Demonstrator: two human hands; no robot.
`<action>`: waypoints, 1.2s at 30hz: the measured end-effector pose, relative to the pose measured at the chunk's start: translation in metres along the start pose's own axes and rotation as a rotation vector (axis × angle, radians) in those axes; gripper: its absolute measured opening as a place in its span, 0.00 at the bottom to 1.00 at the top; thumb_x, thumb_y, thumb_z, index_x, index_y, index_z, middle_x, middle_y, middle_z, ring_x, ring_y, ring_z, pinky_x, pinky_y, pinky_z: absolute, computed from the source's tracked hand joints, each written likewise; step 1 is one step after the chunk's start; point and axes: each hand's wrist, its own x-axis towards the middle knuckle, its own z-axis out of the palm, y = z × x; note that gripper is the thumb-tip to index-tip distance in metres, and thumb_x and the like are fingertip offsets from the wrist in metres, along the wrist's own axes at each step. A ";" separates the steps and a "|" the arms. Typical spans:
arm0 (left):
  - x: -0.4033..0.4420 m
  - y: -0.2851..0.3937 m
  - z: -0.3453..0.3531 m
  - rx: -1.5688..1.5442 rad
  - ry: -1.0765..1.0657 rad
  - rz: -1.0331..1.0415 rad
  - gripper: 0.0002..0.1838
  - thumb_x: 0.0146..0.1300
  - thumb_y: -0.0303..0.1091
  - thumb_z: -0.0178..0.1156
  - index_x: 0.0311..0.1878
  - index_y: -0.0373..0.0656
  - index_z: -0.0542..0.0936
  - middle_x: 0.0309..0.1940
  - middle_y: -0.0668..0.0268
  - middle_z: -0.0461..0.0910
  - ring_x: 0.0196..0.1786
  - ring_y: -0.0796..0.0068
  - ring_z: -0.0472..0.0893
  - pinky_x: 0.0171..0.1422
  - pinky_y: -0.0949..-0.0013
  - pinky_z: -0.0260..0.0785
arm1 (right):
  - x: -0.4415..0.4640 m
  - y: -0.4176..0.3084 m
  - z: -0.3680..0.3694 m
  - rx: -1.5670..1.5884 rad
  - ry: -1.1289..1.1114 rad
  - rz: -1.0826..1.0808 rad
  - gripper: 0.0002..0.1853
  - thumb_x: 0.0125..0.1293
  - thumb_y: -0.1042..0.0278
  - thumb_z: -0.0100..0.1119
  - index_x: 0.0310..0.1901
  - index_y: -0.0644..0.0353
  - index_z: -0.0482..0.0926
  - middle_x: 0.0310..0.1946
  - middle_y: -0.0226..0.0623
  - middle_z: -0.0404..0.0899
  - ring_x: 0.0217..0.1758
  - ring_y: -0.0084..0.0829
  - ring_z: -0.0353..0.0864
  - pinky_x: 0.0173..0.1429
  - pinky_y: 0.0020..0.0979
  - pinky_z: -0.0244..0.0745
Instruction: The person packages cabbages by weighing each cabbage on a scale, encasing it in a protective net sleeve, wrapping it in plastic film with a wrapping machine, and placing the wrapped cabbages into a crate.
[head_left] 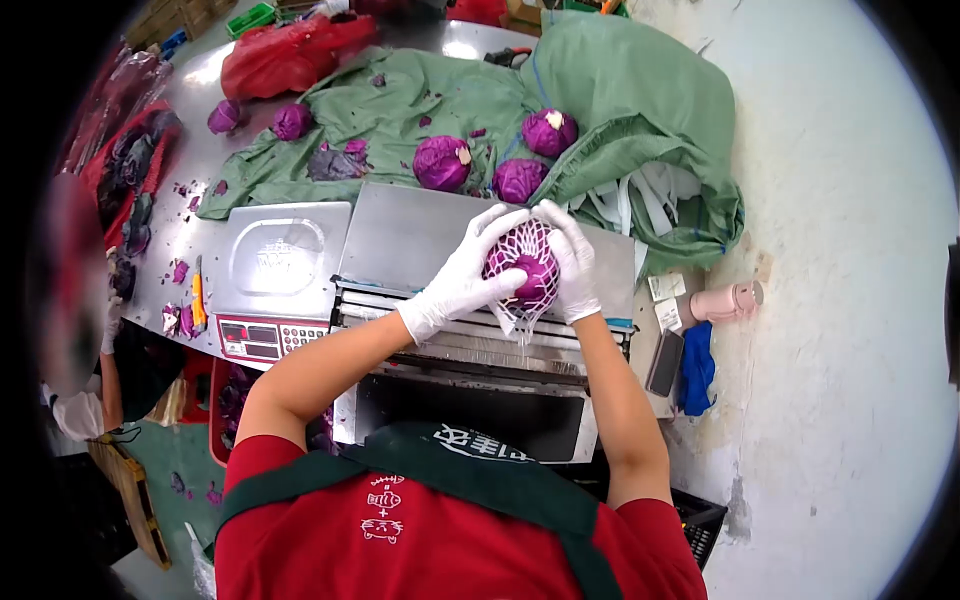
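Observation:
A red cabbage (538, 272) sits in a white foam net sleeve, whose loose end hangs down toward me. My left hand (470, 272), in a white glove, is wrapped around its left side with the thumb across the front. On the opposite side my right hand (574, 262), also gloved, presses its fingers against the net. Both hands hold it above a metal wrapping machine (395, 232) with rollers along its near side. Behind the hands, bare red cabbages (442, 163) lie on and beside a green sack (640, 75).
A digital scale (285, 262) stands left of the machine, with a yellow cutter (198, 297) beside it. At right are a phone (664, 362), a blue cloth (698, 370), a pink bottle (725, 301) and a wall (840, 300). A co-worker's arm (110, 390) shows at left.

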 end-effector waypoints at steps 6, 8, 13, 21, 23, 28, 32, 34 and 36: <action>0.008 -0.028 0.005 -0.364 0.185 -0.271 0.25 0.73 0.42 0.49 0.67 0.39 0.65 0.63 0.61 0.68 0.68 0.70 0.64 0.73 0.67 0.52 | -0.016 -0.009 -0.007 0.390 0.339 0.526 0.26 0.70 0.48 0.48 0.58 0.63 0.73 0.54 0.38 0.76 0.54 0.29 0.76 0.61 0.31 0.71; 0.005 -0.024 0.027 -0.342 0.083 -0.245 0.26 0.69 0.47 0.54 0.65 0.43 0.69 0.60 0.57 0.69 0.65 0.67 0.68 0.71 0.67 0.56 | -0.017 -0.009 -0.003 0.519 0.310 0.616 0.23 0.70 0.52 0.47 0.54 0.63 0.74 0.47 0.36 0.80 0.47 0.27 0.80 0.55 0.31 0.74; 0.009 -0.025 0.026 -0.403 0.127 -0.210 0.22 0.68 0.39 0.55 0.62 0.40 0.71 0.59 0.58 0.72 0.62 0.68 0.71 0.69 0.67 0.60 | -0.032 0.001 0.005 0.401 0.330 0.530 0.24 0.70 0.50 0.46 0.56 0.61 0.74 0.51 0.33 0.77 0.53 0.23 0.75 0.61 0.28 0.66; -0.045 0.036 -0.101 0.986 -0.323 0.282 0.29 0.53 0.40 0.65 0.61 0.53 0.72 0.55 0.61 0.74 0.53 0.61 0.77 0.54 0.61 0.71 | -0.067 -0.054 -0.112 -0.984 -0.217 0.008 0.25 0.61 0.55 0.60 0.59 0.52 0.72 0.49 0.40 0.75 0.52 0.35 0.75 0.55 0.36 0.72; -0.068 0.036 -0.133 1.107 -0.502 0.249 0.29 0.52 0.38 0.65 0.61 0.55 0.72 0.55 0.62 0.73 0.49 0.59 0.78 0.50 0.60 0.73 | -0.085 -0.062 -0.130 -1.359 -0.457 -0.272 0.26 0.58 0.58 0.61 0.59 0.50 0.72 0.46 0.39 0.75 0.50 0.38 0.76 0.53 0.38 0.73; -0.061 0.040 -0.110 1.188 -0.918 0.193 0.31 0.50 0.38 0.66 0.60 0.59 0.72 0.55 0.62 0.72 0.43 0.59 0.80 0.44 0.59 0.76 | -0.094 -0.046 -0.126 -1.515 -0.841 -0.530 0.19 0.50 0.64 0.63 0.47 0.45 0.77 0.38 0.33 0.73 0.38 0.35 0.76 0.39 0.34 0.74; -0.069 -0.007 -0.079 0.921 -0.571 0.523 0.15 0.53 0.33 0.63 0.46 0.53 0.81 0.54 0.62 0.74 0.34 0.61 0.81 0.41 0.63 0.75 | -0.104 -0.024 -0.102 -1.236 -0.667 -0.392 0.06 0.57 0.67 0.58 0.37 0.50 0.75 0.38 0.33 0.72 0.37 0.33 0.78 0.37 0.35 0.76; -0.082 -0.003 -0.074 0.666 -0.365 0.103 0.13 0.56 0.30 0.61 0.46 0.50 0.81 0.55 0.59 0.75 0.38 0.63 0.81 0.43 0.61 0.75 | -0.114 -0.049 -0.099 -1.065 -0.563 -0.271 0.04 0.60 0.70 0.57 0.36 0.54 0.73 0.36 0.36 0.74 0.34 0.31 0.80 0.36 0.32 0.77; -0.089 0.031 -0.082 0.361 -0.374 -0.247 0.05 0.63 0.27 0.56 0.41 0.41 0.79 0.53 0.60 0.78 0.35 0.72 0.84 0.40 0.70 0.75 | -0.116 -0.089 -0.100 -0.620 -0.482 0.442 0.02 0.65 0.74 0.54 0.36 0.59 0.72 0.31 0.36 0.76 0.30 0.27 0.81 0.35 0.28 0.77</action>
